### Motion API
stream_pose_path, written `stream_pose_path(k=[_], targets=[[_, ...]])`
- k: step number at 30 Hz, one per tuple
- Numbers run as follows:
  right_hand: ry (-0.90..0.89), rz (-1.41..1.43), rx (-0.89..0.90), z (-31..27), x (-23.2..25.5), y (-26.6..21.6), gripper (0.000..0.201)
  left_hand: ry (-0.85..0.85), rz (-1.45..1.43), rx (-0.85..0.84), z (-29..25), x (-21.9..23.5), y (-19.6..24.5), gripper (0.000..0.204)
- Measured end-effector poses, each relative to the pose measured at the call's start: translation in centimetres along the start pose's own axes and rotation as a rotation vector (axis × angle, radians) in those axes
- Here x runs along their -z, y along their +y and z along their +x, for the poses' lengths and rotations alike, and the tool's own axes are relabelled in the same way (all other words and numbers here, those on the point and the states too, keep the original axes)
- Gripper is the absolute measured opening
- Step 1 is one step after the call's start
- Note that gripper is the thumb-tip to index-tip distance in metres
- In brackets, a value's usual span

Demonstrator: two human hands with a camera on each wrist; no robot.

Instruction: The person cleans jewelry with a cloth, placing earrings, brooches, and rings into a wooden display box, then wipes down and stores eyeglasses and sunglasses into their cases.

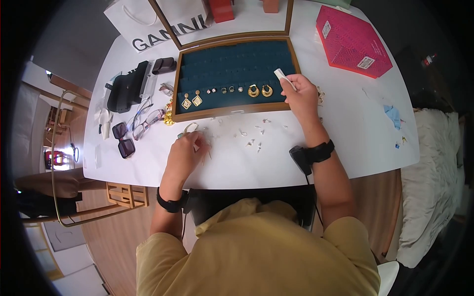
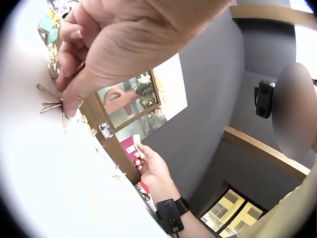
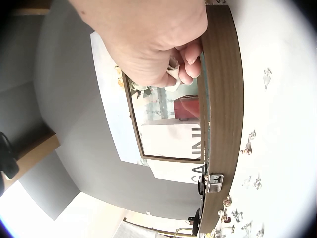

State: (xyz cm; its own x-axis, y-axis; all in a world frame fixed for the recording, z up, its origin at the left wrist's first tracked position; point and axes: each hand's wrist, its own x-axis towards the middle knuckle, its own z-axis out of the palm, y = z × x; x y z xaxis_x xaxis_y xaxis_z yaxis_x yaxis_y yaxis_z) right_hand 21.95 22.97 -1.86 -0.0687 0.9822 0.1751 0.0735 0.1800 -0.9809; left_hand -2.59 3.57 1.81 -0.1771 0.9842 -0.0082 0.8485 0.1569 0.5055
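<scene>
My left hand (image 1: 183, 153) is low over the white table, pinching a gold piece of jewellery with several thin sticks (image 2: 51, 105) between thumb and fingertips. Its sticks fan out from the fingertips in the left wrist view. My right hand (image 1: 302, 98) grips a small white folded strip (image 1: 282, 78), cloth-like in the right wrist view, above the right front corner of the wooden jewellery case (image 1: 237, 113). In the case, the dark green lining (image 1: 222, 64) carries gold diamond-shaped drop earrings (image 1: 197, 100), several small studs and rings (image 1: 231, 89), and gold hoops (image 1: 267, 91) along the front.
Loose small earrings (image 1: 250, 143) lie in front of the case, whose glass lid stands raised. Sunglasses (image 1: 123, 140), spectacles (image 1: 148, 123) and a black case (image 1: 127, 90) are on the left. Behind stands a white paper bag (image 1: 143, 24); a pink box (image 1: 351, 42) occupies the back right.
</scene>
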Motion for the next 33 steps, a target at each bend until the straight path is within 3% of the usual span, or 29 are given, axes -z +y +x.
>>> stream_pose_path(k=[13,19,22,25,31,33], targets=[[-0.002,-0.014,0.017,0.0,0.0,0.1,0.015,0.039,-0.143,-0.082,-0.4,-0.4,-0.5,0.011],[-0.010,-0.002,-0.023,-0.1,0.1,-0.4,0.015,-0.008,-0.115,0.084,-0.4,0.2,1.3,0.012],[0.003,-0.004,0.013,0.1,0.0,0.0,0.015,-0.063,-0.091,0.085,0.0,0.9,1.3,0.013],[-0.002,-0.020,0.025,0.0,0.0,0.0,0.014,-0.056,-0.275,0.087,1.2,1.8,2.6,0.008],[-0.080,0.032,0.084,-0.9,-0.3,-1.2,0.012,-0.058,-0.863,-0.171,7.7,-0.2,3.7,0.018],[-0.161,0.105,0.059,-1.0,-0.4,-0.9,0.013,-0.082,-0.839,-0.136,10.2,-0.2,5.1,0.021]])
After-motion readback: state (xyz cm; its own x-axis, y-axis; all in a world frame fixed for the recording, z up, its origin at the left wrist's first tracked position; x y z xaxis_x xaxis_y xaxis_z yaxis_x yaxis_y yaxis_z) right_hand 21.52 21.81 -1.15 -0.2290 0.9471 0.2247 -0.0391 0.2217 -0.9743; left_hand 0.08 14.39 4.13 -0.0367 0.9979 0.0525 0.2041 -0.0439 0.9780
